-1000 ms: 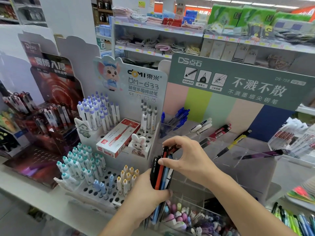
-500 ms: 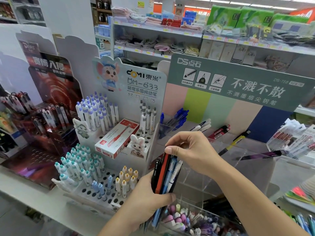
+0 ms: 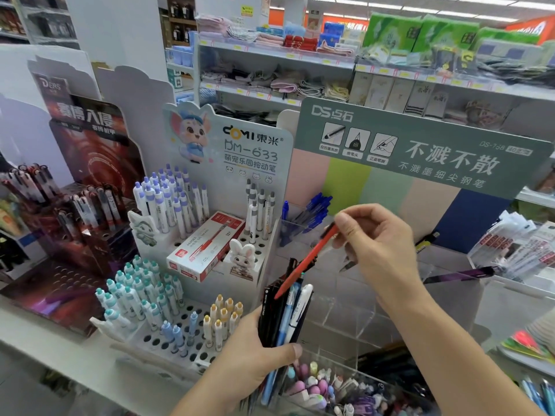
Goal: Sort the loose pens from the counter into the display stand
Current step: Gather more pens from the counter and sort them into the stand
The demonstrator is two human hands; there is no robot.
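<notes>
The left hand (image 3: 255, 349) grips an upright bundle of pens (image 3: 282, 313), black, blue and white. The right hand (image 3: 378, 241) pinches a red pen (image 3: 303, 262) at its upper end, its lower tip against the bundle. Behind them stands a clear acrylic display stand (image 3: 354, 310) with blue pens (image 3: 312, 208) in a back compartment. On the left, a white DOMI pen stand (image 3: 192, 313) carries a red-and-white pen box (image 3: 207, 244).

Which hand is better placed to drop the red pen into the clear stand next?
The right hand, likely. It already pinches the red pen by its upper end, above the clear stand. The left hand is occupied gripping the pen bundle.
</notes>
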